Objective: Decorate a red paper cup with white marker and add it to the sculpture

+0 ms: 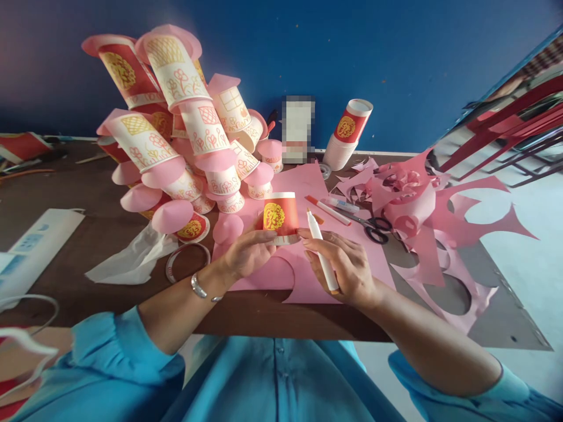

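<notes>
Red cup (pixel 285 215), gold emblem, one: pinched in left hand (pixel 251 253), above pink paper (pixel 255 276) on table (pixel 334 323); contents hidden. White marker (pixel 323 252), one: clasped in right hand (pixel 349 261), fingertips at cup's edge. Nested cup stack (pixel 341 151): rear right. Decorated cups (pixel 187 76), pink-disc trimmed: piled left.

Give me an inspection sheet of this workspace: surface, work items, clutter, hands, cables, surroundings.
Surface: dark brown table, pink sheets on it.
Work items: red cup with yellow emblem; white marker.
Clutter: pink offcuts at right; black-handled scissors; decorated cup towers at left.
Hands: left hand holds the red cup; right hand holds the white marker.
Cables: white loops at left edge; cords or handles, cannot tell.
Surroundings: blue wall behind.
</notes>
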Tool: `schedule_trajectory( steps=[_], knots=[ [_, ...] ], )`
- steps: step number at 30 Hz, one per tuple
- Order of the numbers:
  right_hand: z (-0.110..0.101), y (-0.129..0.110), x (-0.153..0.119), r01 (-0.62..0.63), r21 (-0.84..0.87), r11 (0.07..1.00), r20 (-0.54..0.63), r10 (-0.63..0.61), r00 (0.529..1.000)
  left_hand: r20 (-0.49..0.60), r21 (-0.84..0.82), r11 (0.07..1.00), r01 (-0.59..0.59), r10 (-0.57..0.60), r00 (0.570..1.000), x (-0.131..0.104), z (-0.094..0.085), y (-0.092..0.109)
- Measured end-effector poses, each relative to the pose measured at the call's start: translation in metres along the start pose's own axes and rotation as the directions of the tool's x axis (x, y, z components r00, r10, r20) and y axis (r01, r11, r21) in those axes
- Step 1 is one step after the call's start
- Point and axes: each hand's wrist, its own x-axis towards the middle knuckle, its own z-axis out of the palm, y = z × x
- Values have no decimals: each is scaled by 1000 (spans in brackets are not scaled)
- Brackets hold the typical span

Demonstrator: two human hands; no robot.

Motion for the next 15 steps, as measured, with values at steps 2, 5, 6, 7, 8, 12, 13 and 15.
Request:
schedule_trajectory(
  steps=[2, 5, 6, 7, 8, 12, 13, 15],
  knots=[
    [0, 0, 0, 4, -11, 1000, -5, -4, 1000, -9, -12, 1000, 23, -23, 1000, -1, -2, 0],
    [0, 0, 1, -4, -17, 1000, -9, 4, 1000, -10, -18, 1000, 19, -19, 1000, -1, -2, 3],
    [0, 0, 1, -9, -19, 1000, -8, 9, 1000, -7, -13, 1000, 6, -6, 1000, 0, -1, 3],
    [0, 0, 2, -14, -20, 1000, -6, 14, 1000, -4, -2, 1000, -6, 6, 1000, 0, 0, 4],
    [0, 0, 2, -17, -21, 1000, -4, 17, 1000, 0, 16, 1000, -18, 18, 1000, 1, 2, 5],
    [1, 2, 0, -16, -21, 1000, 2, 16, 1000, -4, 128, 991, -34, 35, 999, 0, 10, 5],
    [1, 3, 0, -13, -22, 1000, -1, 13, 1000, -22, 165, 986, -29, 33, 999, 0, 11, 5],
    [0, 4, 0, -9, -29, 1000, -10, 9, 1000, -76, 260, 966, -8, 29, 997, -3, 12, 4]
  ],
)
